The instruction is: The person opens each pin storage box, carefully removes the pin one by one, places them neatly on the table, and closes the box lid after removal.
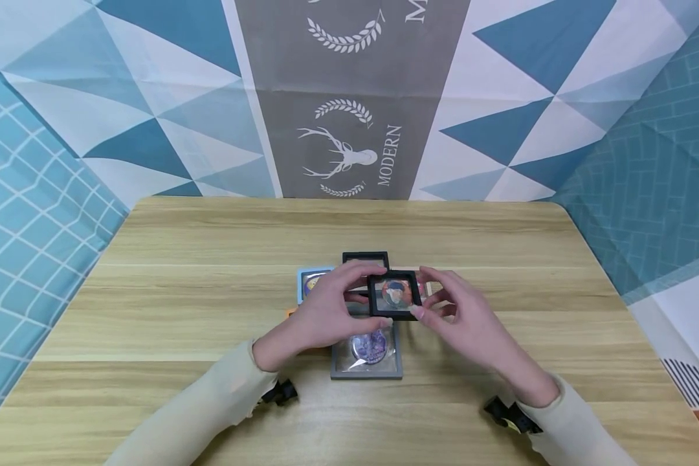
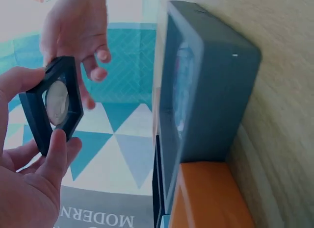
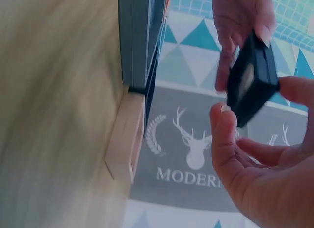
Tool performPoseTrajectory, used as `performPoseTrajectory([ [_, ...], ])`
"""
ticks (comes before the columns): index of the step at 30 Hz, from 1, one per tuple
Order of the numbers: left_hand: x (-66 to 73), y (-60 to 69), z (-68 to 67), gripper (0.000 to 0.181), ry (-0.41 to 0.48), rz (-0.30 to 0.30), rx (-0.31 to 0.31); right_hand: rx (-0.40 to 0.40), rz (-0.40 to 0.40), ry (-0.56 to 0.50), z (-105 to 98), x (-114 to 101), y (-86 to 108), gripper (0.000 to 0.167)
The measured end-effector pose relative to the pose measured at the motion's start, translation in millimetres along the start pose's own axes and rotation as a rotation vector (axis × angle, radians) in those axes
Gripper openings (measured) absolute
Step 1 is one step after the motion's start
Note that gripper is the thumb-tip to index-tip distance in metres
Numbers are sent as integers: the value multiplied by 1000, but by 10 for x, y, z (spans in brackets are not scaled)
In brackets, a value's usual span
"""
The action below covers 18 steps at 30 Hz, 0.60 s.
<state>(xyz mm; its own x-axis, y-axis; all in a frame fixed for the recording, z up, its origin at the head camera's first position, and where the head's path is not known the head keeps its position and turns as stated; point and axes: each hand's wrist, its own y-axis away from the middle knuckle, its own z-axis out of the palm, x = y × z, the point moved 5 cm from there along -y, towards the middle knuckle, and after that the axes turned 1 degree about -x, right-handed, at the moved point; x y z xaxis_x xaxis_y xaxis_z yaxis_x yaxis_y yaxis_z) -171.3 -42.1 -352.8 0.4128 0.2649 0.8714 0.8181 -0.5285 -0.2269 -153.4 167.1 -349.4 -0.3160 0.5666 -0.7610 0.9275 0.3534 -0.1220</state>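
Above the table, both hands hold a small black square display frame [image 1: 396, 294], with a round picture badge behind its clear window. My left hand [image 1: 326, 310] pinches its left side between thumb and fingers. On its right side, my right hand [image 1: 466, 317] has thumb and fingertips at the corners; the right wrist view shows them touching the frame's edges. Below lies a grey display frame [image 1: 366, 375] with a purple round badge [image 1: 369, 347], partly covered by the held frame and left hand. Behind the hands is another black frame [image 1: 365, 255].
A light blue frame [image 1: 300, 285] and an orange frame [image 2: 211, 193] lie at the left, largely hidden by the left hand. A pale pink frame [image 3: 125, 135] is at the right. The wooden table [image 1: 180, 285] meets a patterned cloth backdrop [image 1: 349, 77] at its far edge.
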Motion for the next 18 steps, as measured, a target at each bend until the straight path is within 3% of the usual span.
performPoseTrajectory([
  [4,13,10,-24,66,96,-11,-4,-33,-27,-101,75,-46,29,80],
  [7,33,20,-24,64,123,-2,-8,-31,-44,-141,123,-73,49,84],
  [15,92,43,-64,62,-58,37,27,11,-56,-169,174,-65,74,84],
  [18,84,41,-64,63,-79,37,26,25,-65,-148,188,-54,70,85],
])
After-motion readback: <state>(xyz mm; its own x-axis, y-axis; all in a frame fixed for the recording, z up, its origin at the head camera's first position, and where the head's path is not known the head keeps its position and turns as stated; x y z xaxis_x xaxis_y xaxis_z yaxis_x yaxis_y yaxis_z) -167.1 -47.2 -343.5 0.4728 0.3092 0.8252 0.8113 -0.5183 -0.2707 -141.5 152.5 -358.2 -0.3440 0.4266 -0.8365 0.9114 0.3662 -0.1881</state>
